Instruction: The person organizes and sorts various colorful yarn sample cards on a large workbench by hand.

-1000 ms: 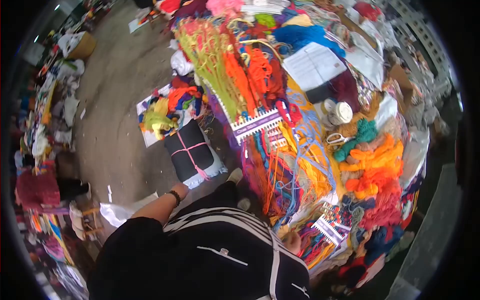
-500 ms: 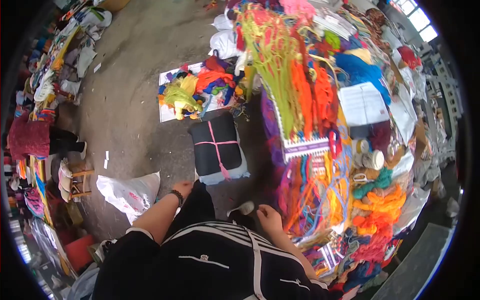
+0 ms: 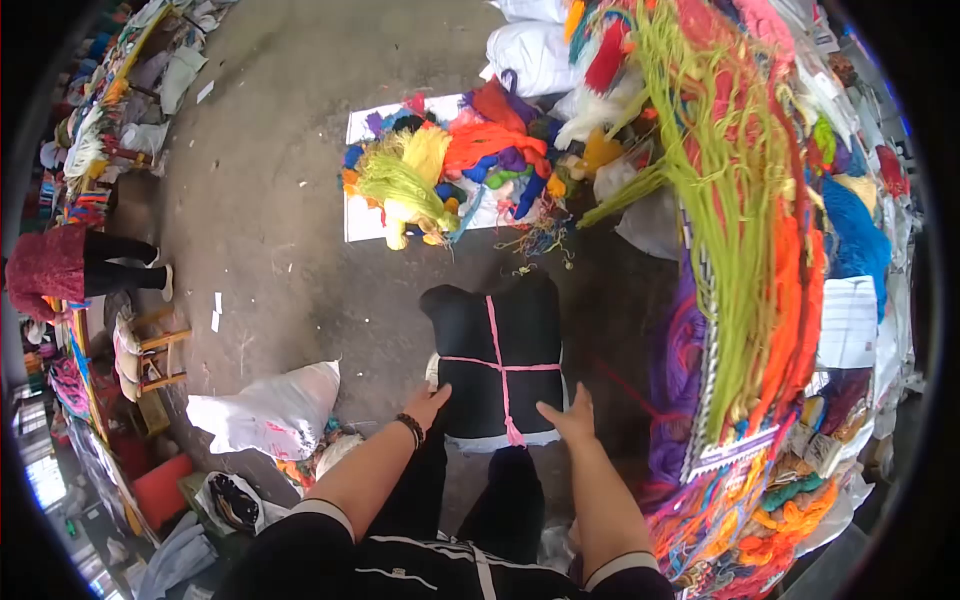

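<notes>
In front of my legs on the floor is a black padded cushion seat, tied crosswise with a pink cord; pale blue cloth shows beneath its near edge. My left hand, with a dark beaded bracelet on the wrist, is beside the near left corner of the seat, fingers stretched forward. At the near right corner, my right hand has its thumb and fingers spread apart. Nothing is gripped in either hand.
Colourful yarn skeins lie on a white sheet beyond the seat. To the right, hanging green yarn covers a loaded table. A white sack sits at left, near a wooden stool. Further left, a person bends over.
Both my hands have moved forward from near my body to the sides of the cushion seat, and the right hand has opened. The view has shifted, bringing the seat nearer.
</notes>
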{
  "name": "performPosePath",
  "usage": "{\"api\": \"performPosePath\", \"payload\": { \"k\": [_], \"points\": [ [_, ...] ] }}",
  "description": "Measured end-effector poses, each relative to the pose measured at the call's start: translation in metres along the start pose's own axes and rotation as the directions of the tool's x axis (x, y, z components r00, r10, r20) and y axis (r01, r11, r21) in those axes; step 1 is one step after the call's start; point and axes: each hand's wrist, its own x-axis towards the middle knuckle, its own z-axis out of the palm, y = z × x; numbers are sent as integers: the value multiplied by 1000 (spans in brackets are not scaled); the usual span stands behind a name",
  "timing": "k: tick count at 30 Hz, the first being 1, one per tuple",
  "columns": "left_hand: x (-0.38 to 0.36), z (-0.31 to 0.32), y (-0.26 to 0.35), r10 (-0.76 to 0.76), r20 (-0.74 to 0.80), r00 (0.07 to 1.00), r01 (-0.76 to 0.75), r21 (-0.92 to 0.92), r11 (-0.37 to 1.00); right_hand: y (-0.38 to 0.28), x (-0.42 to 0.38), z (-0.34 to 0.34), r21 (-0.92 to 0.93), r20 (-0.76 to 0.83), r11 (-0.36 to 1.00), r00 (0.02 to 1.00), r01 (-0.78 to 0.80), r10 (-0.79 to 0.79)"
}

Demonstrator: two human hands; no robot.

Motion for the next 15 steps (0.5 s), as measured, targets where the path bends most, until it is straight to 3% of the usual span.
{"api": "performPosePath", "payload": {
  "k": [2,3,4,5,6,9,11,13,14,15],
  "points": [
    [26,14,3,-103,-9,995,101,-119,988,-1,25,10,-22,-22,1000,1000,17,-18],
    [45,16,-1,-109,115,987,131,-210,969,-7,28,10,274,145,960,989,-55,16],
    [68,15,-14,-129,124,984,158,-264,951,-8,29,10,532,304,830,953,-167,-3],
    [98,11,-32,-145,132,981,181,-319,930,12,35,26,376,168,925,986,-60,-4],
    [135,4,-61,-61,159,985,115,-357,927,14,34,27,375,152,925,988,-55,-3],
    [67,43,-9,2,92,996,26,-300,954,25,24,22,372,119,927,993,-46,2],
    [50,67,5,-42,108,993,79,-358,930,56,8,22,463,22,886,999,-37,30],
    [49,91,2,81,252,964,-35,-181,983,100,-10,24,634,61,763,992,-126,113],
    [33,112,20,40,315,948,7,-147,989,113,-21,20,717,49,681,985,-149,164],
    [34,133,22,136,334,933,-94,-140,986,127,-28,16,756,-34,650,988,-74,151]
  ]
}}
